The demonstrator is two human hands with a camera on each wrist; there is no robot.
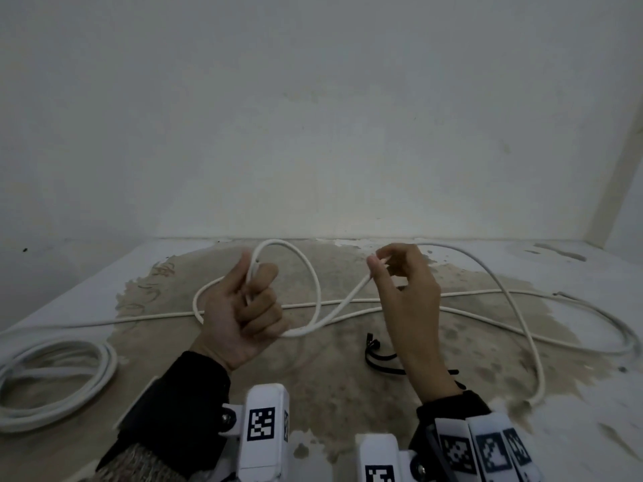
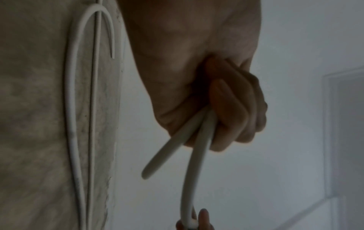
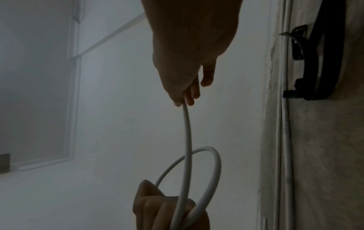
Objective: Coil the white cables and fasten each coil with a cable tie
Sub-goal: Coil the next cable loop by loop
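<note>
A long white cable runs between my two hands above a worn table. My left hand grips it with curled fingers, holding one loop and the cable's free end. My right hand pinches the same cable between thumb and fingertips, a short way to the right. The rest of the cable trails off right across the table. A second white cable lies coiled at the left edge. Black cable ties lie under my right wrist, also visible as cable ties.
The table has a scuffed brown patch with white paint around it. A pale wall stands right behind it. More white cable lengths lie straight across the table behind my hands.
</note>
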